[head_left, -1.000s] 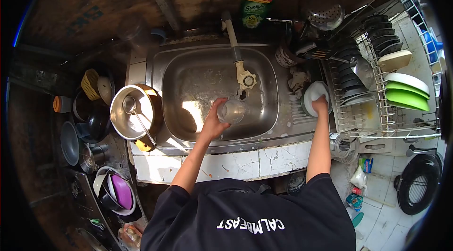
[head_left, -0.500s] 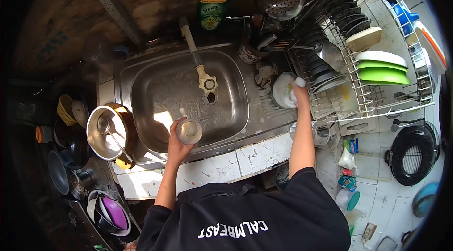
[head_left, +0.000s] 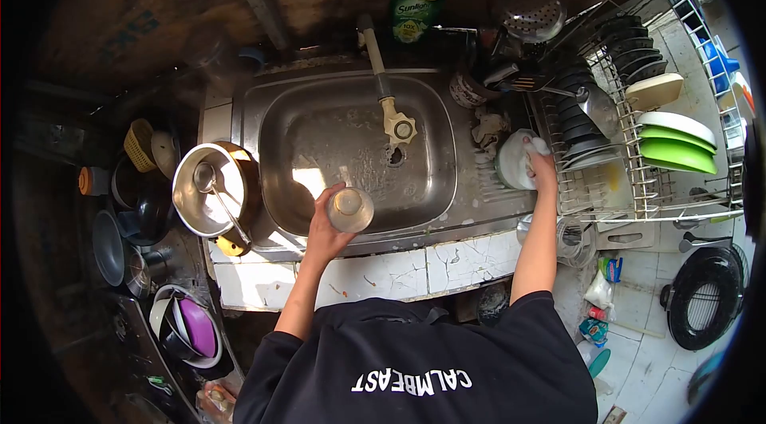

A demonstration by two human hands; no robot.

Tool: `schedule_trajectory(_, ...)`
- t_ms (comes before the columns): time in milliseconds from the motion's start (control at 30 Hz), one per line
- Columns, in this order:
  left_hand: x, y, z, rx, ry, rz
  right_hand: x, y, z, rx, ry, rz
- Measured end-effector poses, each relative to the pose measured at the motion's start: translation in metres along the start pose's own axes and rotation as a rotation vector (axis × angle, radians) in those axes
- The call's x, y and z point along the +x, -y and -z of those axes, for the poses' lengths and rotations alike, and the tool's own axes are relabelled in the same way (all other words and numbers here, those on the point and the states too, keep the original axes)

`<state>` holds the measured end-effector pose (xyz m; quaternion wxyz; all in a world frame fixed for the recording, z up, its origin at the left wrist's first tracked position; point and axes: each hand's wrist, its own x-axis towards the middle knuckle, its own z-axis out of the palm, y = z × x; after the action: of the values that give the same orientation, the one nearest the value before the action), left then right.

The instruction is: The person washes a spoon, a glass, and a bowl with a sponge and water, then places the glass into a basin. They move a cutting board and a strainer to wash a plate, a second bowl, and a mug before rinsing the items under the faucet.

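My left hand (head_left: 325, 223) is wrapped around a clear drinking glass (head_left: 351, 211), tilted so that its round end faces up, over the front edge of the sink (head_left: 275, 133). On the drainboard at the right, my right hand (head_left: 544, 169) reaches into a round bowl (head_left: 511, 162) full of white suds. Its fingers are closed on a foam-covered sponge (head_left: 538, 146), mostly hidden by lather. Above the drain hangs a beige tap (head_left: 399, 127). More clear glassware (head_left: 570, 240) lies by my right forearm.
Left of the sink stands a metal pot (head_left: 187, 201) with a ladle (head_left: 205, 178) in it. A wire dish rack (head_left: 638, 205) with plates and bowls fills the right side. A green Sunlight pouch (head_left: 415, 15) and a utensil holder (head_left: 467, 93) are at the back.
The whole view has shifted, so the sink and counter sit farther right. My left hand still holds the glass over the sink's front edge; my right hand stays at the suds bowl.
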<state>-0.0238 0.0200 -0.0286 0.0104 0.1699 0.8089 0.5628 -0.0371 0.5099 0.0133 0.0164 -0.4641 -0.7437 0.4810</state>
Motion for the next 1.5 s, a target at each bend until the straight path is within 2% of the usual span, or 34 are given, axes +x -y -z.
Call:
schedule_trajectory(33, 0.001, -0.002, 0.0, 0.013, 0.006, -0.025, -0.006, 0.003, -0.001, -0.002, 0.019, 0.002)
schedule_trajectory(67, 0.0, -0.004, 0.001, 0.021, 0.001, -0.018, -0.007, 0.002, 0.004, 0.212, 0.08, -0.032)
schedule_trajectory(100, 0.001, -0.007, 0.001, 0.034, -0.005, -0.09, -0.011, 0.003, 0.008, 0.425, 0.137, -0.064)
schedule_trajectory(133, 0.002, -0.009, 0.002, 0.046, -0.011, -0.164, -0.026, 0.014, 0.008, 0.425, 0.145, -0.062)
schedule_trajectory(200, 0.004, -0.01, 0.003, 0.041, 0.005, -0.18, -0.067, 0.035, 0.004, 0.478, 0.363, 0.094)
schedule_trajectory(267, 0.007, -0.01, 0.007, 0.045, 0.061, -0.179, -0.131, 0.073, -0.019, 0.178, 0.474, 0.427)
schedule_trajectory(300, 0.011, -0.017, 0.008, 0.046, 0.06, -0.182, -0.158, 0.085, -0.035, 0.124, 0.524, 0.509)
schedule_trajectory(333, 0.016, -0.028, 0.009, 0.075, 0.095, -0.177, -0.179, 0.091, -0.052, 0.122, 0.683, 0.55)
schedule_trajectory(400, 0.022, -0.047, 0.01, 0.106, 0.132, -0.172, -0.222, 0.102, -0.09, -0.341, 0.682, 0.89)
schedule_trajectory(433, 0.025, -0.056, 0.011, 0.196, 0.181, -0.196, -0.233, 0.09, -0.116, -0.343, 0.643, 1.092)
schedule_trajectory(500, 0.024, -0.066, 0.008, 0.287, 0.223, -0.22, -0.241, 0.066, -0.15, -0.521, 0.723, 1.142)
schedule_trajectory(567, 0.025, -0.07, 0.01, 0.4, 0.25, -0.352, -0.245, 0.055, -0.164, -0.604, 0.889, 1.052)
schedule_trajectory(600, 0.021, -0.068, 0.012, 0.461, 0.239, -0.405, -0.227, 0.027, -0.176, -0.499, 1.022, 1.093)
schedule_trajectory(633, 0.019, -0.07, 0.008, 0.545, 0.205, -0.558, -0.227, 0.029, -0.181, -0.394, 1.161, 1.127)
schedule_trajectory(667, 0.013, -0.07, 0.001, 0.565, 0.168, -0.588, -0.237, 0.021, -0.176, -0.238, 1.184, 0.839)
schedule_trajectory(700, 0.009, -0.071, -0.004, 0.583, 0.141, -0.62, -0.244, 0.017, -0.18, -0.243, 1.205, 0.841)
schedule_trajectory(833, 0.009, -0.076, -0.002, 0.593, 0.0, -0.732, -0.245, 0.004, -0.176, -0.336, 1.108, 0.887)
schedule_trajectory(900, 0.011, -0.083, 0.004, 0.619, 0.026, -0.757, -0.239, -0.002, -0.176, -0.379, 1.065, 0.906)
schedule_trajectory(933, 0.01, -0.088, 0.005, 0.601, 0.17, -0.698, -0.23, -0.005, -0.188, -1.113, 1.034, 1.35)
schedule_trajectory(967, 0.013, -0.091, 0.007, 0.58, 0.305, -0.641, -0.227, -0.01, -0.186, -1.12, 1.043, 1.359)
schedule_trajectory(1000, 0.015, -0.094, 0.01, 0.543, 0.394, -0.592, -0.231, -0.01, -0.18, -1.079, 0.959, 1.419)
schedule_trajectory(1033, 0.015, -0.094, 0.01, 0.544, 0.394, -0.592, -0.234, -0.013, -0.176, -1.029, 0.867, 1.471)
schedule_trajectory(1067, 0.014, -0.094, 0.006, 0.564, 0.317, -0.65, -0.233, -0.016, -0.173, -0.878, 0.86, 1.416)
schedule_trajectory(1100, 0.015, -0.095, 0.002, 0.58, 0.231, -0.706, -0.231, -0.014, -0.171, -0.886, 0.857, 1.418)
schedule_trajectory(1167, 0.01, -0.097, -0.004, 0.62, -0.074, -0.823, -0.225, -0.004, -0.169, -0.865, 0.895, 1.366)
schedule_trajectory(1267, 0.008, -0.089, -0.01, 0.604, -0.217, -0.868, -0.226, 0.002, -0.165, -0.822, 0.955, 1.261)
schedule_trajectory(1333, 0.005, -0.089, -0.01, 0.56, -0.151, -0.866, -0.235, -0.007, -0.157, -0.782, 0.998, 1.161)
schedule_trajectory(1367, 0.01, -0.089, -0.009, 0.569, -0.163, -0.866, -0.232, -0.003, -0.158, -0.785, 1.0, 1.175)
schedule_trajectory(1467, 0.015, -0.105, -0.002, 0.53, 0.267, -0.681, -0.227, -0.002, -0.149, -1.127, 0.891, 1.555)
schedule_trajectory(1500, 0.017, -0.107, -0.002, 0.53, 0.263, -0.683, -0.22, -0.009, -0.151, -1.13, 0.888, 1.558)
